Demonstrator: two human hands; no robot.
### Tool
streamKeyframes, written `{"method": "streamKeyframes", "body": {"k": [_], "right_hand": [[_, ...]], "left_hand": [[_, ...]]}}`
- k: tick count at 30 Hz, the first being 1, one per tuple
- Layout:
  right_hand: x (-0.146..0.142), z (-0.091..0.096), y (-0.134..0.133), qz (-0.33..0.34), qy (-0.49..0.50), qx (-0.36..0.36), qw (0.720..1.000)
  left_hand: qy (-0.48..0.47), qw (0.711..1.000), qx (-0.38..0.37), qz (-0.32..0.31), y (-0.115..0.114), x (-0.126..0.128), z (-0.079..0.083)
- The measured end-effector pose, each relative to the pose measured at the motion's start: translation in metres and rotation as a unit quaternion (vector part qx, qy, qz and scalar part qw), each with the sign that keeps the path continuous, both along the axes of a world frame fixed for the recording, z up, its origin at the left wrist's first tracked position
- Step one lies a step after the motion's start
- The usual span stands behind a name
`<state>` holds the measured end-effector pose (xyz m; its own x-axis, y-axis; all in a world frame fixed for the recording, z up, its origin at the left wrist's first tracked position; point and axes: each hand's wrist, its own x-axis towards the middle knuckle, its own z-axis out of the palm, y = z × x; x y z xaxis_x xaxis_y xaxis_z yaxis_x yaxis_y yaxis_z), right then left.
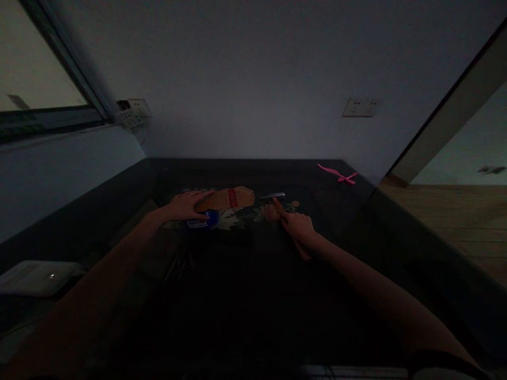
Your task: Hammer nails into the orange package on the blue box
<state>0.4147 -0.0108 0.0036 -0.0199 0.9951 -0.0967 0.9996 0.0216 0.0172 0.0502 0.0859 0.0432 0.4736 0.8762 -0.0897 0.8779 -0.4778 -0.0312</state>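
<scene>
My right hand (298, 227) is closed around the wooden handle of a hammer (278, 206). Its metal head points away from me, over the flower pattern on the dark tabletop (237, 274). On the left, my left hand (186, 206) grips a tan, speckled, elongated object (242, 197) with a red band; in this dim light I cannot make out its kind. Below the thumb is a blue object with a white label (197, 224), partly covered by the hand. Several thin, nail-like pieces (180, 265) lie nearer to me.
A pink ribbon (344, 178) lies at the back right of the table. A white, flat device (39, 278) sits at the left edge. Wall sockets (359, 107) are on the back wall, and a power adapter (130, 117) is at the left corner.
</scene>
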Motion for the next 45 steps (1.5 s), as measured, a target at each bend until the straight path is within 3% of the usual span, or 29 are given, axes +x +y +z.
{"method": "streamKeyframes", "body": {"k": [4, 11, 15, 19, 23, 25, 27, 31, 34, 37, 45], "right_hand": [[0.031, -0.001, -0.016, -0.047, -0.014, -0.008, 0.999], [0.07, -0.001, -0.045, -0.096, -0.037, -0.022, 0.994], [0.08, -0.001, -0.059, -0.104, -0.05, -0.035, 0.993], [0.086, 0.001, -0.068, -0.1, -0.064, -0.054, 0.991], [0.09, 0.003, -0.074, -0.088, -0.079, -0.076, 0.99], [0.091, 0.003, -0.076, -0.082, -0.085, -0.085, 0.989], [0.091, 0.004, -0.077, -0.076, -0.089, -0.089, 0.989], [0.09, 0.005, -0.078, -0.066, -0.091, -0.092, 0.989], [0.089, 0.005, -0.078, -0.064, -0.095, -0.094, 0.989], [0.087, 0.004, -0.077, -0.063, -0.101, -0.095, 0.988], [0.081, 0.001, -0.076, -0.064, -0.109, -0.089, 0.988]], "left_hand": [[-0.024, 0.999, 0.004, -0.035, -0.007, 0.047, -0.003], [-0.059, 0.995, 0.007, -0.085, -0.044, 0.129, -0.003], [-0.067, 0.993, 0.009, -0.098, -0.057, 0.154, -0.005], [-0.07, 0.992, 0.041, -0.098, -0.063, 0.162, -0.004], [-0.128, 0.977, 0.119, -0.124, -0.068, 0.145, 0.009], [-0.182, 0.965, 0.161, -0.097, -0.07, 0.12, 0.012], [-0.225, 0.954, 0.192, -0.056, -0.07, 0.083, 0.006], [-0.202, 0.966, 0.161, -0.009, -0.078, -0.003, -0.04], [-0.158, 0.982, 0.099, -0.032, -0.095, -0.046, -0.079], [-0.094, 0.993, 0.039, -0.068, -0.112, -0.055, -0.095], [-0.052, 0.987, -0.041, -0.147, -0.12, -0.034, -0.084]]}}
